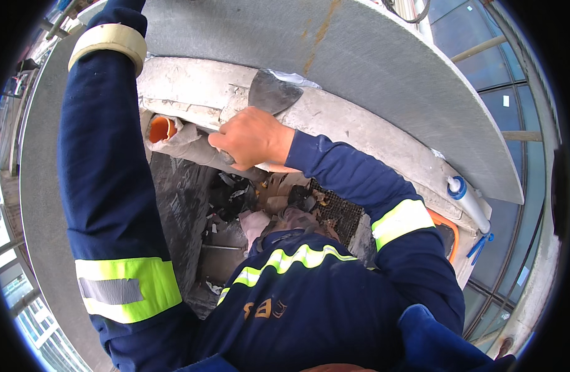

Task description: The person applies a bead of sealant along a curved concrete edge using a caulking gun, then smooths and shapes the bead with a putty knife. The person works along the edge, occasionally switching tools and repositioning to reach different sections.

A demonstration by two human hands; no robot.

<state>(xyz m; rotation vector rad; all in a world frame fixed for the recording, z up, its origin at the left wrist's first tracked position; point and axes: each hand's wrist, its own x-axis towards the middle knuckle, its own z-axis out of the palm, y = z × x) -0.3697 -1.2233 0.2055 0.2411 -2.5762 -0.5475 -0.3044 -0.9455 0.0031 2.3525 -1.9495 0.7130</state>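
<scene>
My left arm [111, 173] reaches up past the top left edge, so the left hand is out of sight. A cream roll of tape [108, 44] sits around that sleeve like a bracelet. My right hand [255, 137] is closed in a fist over the pale ledge [365, 130]. Out of it, toward the grey panel [371, 56], shows the dark, fan-shaped blade of what looks like a scraper [273, 92]. A short grey end pokes out below the fingers. Left of the fist lies an orange pipe [161, 129] wrapped in dirty cloth.
A sealant cartridge [471, 203] with a blue cap lies on the ledge at right, near a small blue tool [480, 248]. Below are my boots, black debris [232, 195] and a dark grid mat [337, 208]. A grey panel [46, 204] stands at left; glazing [505, 118] is at right.
</scene>
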